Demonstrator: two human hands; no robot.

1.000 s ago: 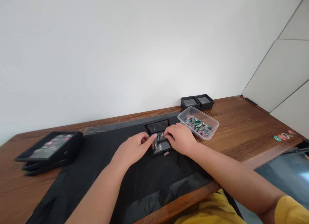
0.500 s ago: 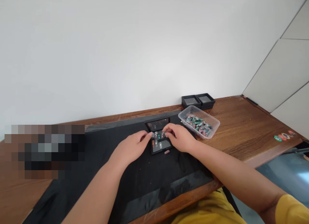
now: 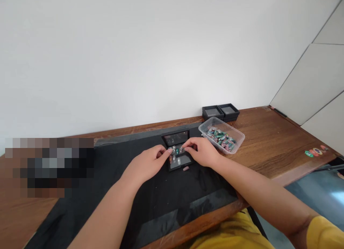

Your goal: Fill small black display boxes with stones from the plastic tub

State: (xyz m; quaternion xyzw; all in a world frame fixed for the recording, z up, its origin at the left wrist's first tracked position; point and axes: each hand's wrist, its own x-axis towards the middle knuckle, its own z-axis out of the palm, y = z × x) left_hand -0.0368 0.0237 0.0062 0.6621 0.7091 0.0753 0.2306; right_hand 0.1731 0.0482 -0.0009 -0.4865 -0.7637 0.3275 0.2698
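Observation:
A small black hinged case (image 3: 176,167) lies on the black mat with its lid (image 3: 176,138) tilted up at the back. Several press-on nails (image 3: 177,151), silver, green and brownish, sit in rows over its grey insert. My left hand (image 3: 150,161) has thumb and index finger closed at the left end of the upper row; what is between them is hidden. At that row's right end, my right hand (image 3: 202,152) pinches with its fingertips on a nail, partly covered. One pinkish nail (image 3: 186,168) rests on the mat just before the case.
A clear plastic tub (image 3: 239,145) of loose, colourful nails stands right of the case. Behind it, black boxes (image 3: 228,113) are stacked by the white wall. Stickers (image 3: 317,152) dot the wooden table (image 3: 266,141) at right. A blurred patch covers the far left.
My right hand has shifted slightly at the case, its fingertips staying at the upper row. My left hand is almost still.

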